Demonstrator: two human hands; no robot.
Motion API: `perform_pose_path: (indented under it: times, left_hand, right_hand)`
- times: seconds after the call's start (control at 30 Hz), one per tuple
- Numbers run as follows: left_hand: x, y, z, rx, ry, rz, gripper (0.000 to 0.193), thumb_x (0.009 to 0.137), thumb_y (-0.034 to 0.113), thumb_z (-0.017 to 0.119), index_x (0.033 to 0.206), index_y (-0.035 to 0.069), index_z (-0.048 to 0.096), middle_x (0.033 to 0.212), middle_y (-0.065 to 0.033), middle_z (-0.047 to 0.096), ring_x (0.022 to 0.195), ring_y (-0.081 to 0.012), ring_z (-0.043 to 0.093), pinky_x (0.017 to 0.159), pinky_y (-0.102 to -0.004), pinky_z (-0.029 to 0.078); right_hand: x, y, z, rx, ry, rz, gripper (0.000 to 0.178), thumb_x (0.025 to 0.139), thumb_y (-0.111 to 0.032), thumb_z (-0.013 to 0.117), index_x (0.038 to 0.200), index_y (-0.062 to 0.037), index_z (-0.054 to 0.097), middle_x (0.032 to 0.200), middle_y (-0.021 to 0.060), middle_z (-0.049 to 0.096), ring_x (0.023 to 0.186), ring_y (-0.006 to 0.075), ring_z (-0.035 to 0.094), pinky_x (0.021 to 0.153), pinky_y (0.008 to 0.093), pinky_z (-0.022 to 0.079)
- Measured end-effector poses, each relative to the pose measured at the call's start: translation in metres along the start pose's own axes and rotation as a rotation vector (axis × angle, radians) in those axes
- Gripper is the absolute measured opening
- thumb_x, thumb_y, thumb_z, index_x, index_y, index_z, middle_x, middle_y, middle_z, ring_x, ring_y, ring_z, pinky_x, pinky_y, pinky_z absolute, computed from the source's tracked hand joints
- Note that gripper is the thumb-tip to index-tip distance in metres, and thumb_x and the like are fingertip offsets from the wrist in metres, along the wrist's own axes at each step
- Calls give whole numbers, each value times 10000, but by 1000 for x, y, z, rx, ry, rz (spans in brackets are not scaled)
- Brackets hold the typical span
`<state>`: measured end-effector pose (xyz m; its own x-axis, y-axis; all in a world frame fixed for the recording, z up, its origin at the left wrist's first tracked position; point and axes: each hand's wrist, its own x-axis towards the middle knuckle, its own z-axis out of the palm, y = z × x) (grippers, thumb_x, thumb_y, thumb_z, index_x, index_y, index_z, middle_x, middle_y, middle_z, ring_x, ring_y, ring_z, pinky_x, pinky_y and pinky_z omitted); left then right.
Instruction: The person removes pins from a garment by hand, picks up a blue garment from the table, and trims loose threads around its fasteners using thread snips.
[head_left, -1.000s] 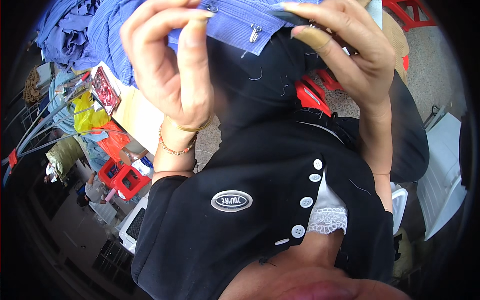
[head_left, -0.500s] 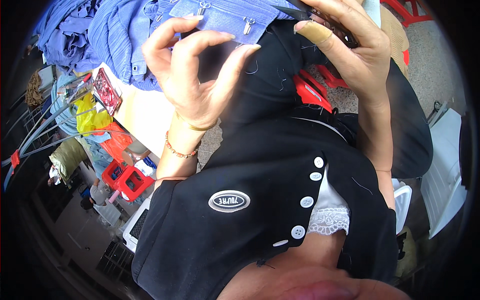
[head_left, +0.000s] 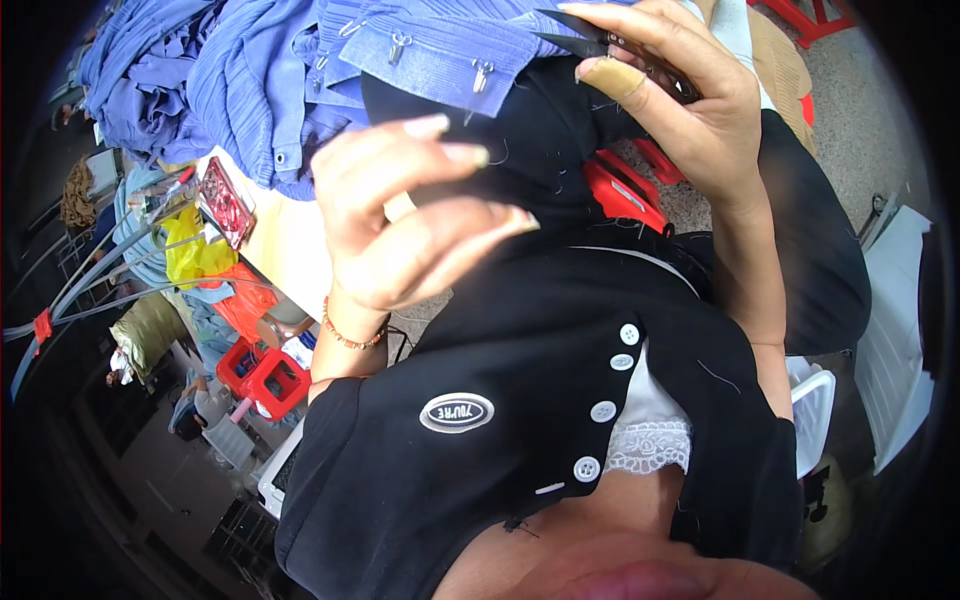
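Blue ribbed garment cloth (head_left: 440, 65) lies over my lap at the top, its flat flap carrying metal hook fasteners (head_left: 483, 75). Black-bladed thread snips (head_left: 575, 36) are in my right hand (head_left: 690, 110), fingers wrapped round the handle and a tan covering on the thumb. The blades point left, apart, over the flap's right edge. Below the flap, clear of the cloth, my left hand (head_left: 390, 220) is slightly blurred, with thumb and fingers apart and nothing visible between them. Loose threads cling to my black trousers (head_left: 540, 130).
More blue garments (head_left: 240, 90) are heaped on the pale table (head_left: 285, 235) at the left. A dark red patterned packet (head_left: 225, 200), a yellow plastic bag (head_left: 195, 250) and a red bag (head_left: 245, 300) are nearby. Red stools (head_left: 275, 380) stand lower left; white plastic furniture (head_left: 895, 330) is at right.
My left hand has drawn down from the flap's edge toward my chest. The flap's hooks now show unobstructed. My right hand has shifted slightly left with the snips, whose blades now show apart.
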<state>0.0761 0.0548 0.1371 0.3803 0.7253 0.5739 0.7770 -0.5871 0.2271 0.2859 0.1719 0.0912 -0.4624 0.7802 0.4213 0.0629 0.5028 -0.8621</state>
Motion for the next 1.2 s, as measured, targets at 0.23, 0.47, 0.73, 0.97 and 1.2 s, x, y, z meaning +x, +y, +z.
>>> perform_pose_path:
  times: [0.23,0.47,0.73,0.97,1.2]
  left_hand:
    - [2,-29,0,118,53,34,380,592,251,863,906,145,678,999,-31,635,912,-238,618,768,-331,451]
    - [5,-52,4,-25,230,-351,248,800,51,690,1044,17,662,1041,-113,629,986,-257,589,869,-334,456]
    - [11,-52,12,-178,263,-493,166,796,78,730,961,63,718,984,-77,636,893,-181,588,815,-288,458]
    - [17,-58,7,153,167,-222,150,781,73,733,930,86,739,892,-32,677,845,-162,590,768,-273,431]
    - [18,-54,11,207,248,-228,115,770,39,727,880,69,713,894,-39,677,843,-174,598,765,-282,441]
  right_hand:
    - [-3,1,-5,-25,-45,-3,350,786,-34,722,1132,-41,676,820,-10,506,697,50,434,585,176,314]
    - [-2,10,0,52,9,-48,337,764,-66,750,1096,-53,696,762,-20,492,608,38,379,507,198,267]
    - [15,0,0,-42,-47,-145,348,755,-64,761,1097,-67,701,781,-5,529,645,40,461,513,183,325]
    - [15,-2,4,-54,-68,-75,357,743,-70,770,1094,-74,706,784,-6,537,642,45,456,520,185,318]
    - [28,-10,1,-98,-106,-164,362,735,-68,772,1091,-64,706,777,-1,536,639,52,448,517,197,305]
